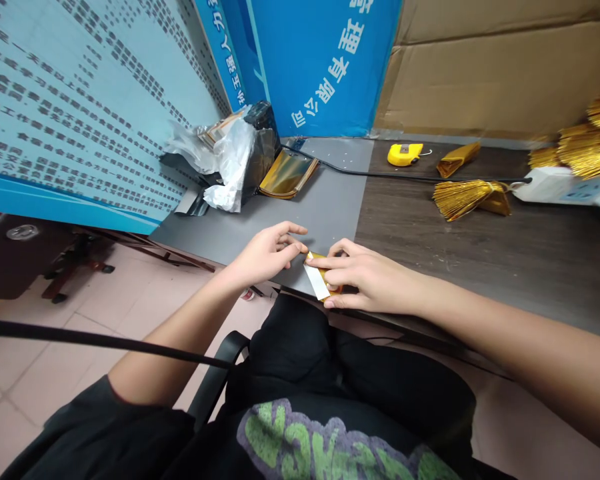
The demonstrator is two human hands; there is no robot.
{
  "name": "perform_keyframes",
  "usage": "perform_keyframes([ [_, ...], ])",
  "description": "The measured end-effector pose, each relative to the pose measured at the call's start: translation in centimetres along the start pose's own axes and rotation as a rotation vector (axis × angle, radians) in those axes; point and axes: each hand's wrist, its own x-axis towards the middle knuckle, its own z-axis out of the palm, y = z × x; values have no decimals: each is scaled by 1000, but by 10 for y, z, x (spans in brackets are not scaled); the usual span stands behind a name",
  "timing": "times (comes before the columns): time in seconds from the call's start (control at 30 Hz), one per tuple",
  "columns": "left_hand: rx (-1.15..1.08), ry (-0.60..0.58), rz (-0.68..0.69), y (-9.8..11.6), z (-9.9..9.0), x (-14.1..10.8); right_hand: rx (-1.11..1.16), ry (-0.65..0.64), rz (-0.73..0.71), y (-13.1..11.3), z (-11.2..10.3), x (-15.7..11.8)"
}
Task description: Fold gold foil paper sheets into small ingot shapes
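At the table's front edge lies a small gold foil sheet [335,291] with a white strip [317,281] along its left side. My right hand [365,277] is over the foil, its index finger on the strip's top end and its thumb at the lower edge, gripping the sheet against the table. To the left, my left hand [270,252] has its fingers partly stretched and apart. One of its fingertips reaches the foil's upper left corner; whether it touches is hard to tell. Much of the foil is hidden under my right hand.
Behind lie a stack of gold foil sheets [289,175], crumpled plastic wrapping [233,157], a yellow tape measure [405,154], a folded gold piece [459,159] and a fringed gold bundle [461,199]. A black cable [350,172] crosses to a white power strip [550,185].
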Motion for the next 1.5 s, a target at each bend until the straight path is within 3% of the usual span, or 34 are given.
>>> perform_keyframes([
  [0.1,306,54,189,-8,0,15,8,-13,28,0,0,0],
  [0.17,435,8,271,-9,-3,27,8,-17,36,-1,0,0],
  [0.33,516,-125,219,-3,-7,44,18,-16,34,0,1,0],
  [0.53,503,-125,251,-1,-4,45,26,-22,36,1,1,1],
  [0.7,472,-230,272,-2,-9,48,28,-16,41,0,1,0],
  [0.9,527,-204,161,6,-3,48,26,-24,36,0,2,-2],
  [1.03,535,-176,161,3,1,45,-4,-46,59,0,2,-2],
  [1.3,359,-127,511,-18,-4,23,-40,-147,-50,5,-17,-4],
  [1.4,467,-174,639,-26,-4,14,-3,-149,-112,11,-22,-8],
  [1.5,597,-118,727,-33,-1,5,26,-133,-139,17,-24,-11],
])
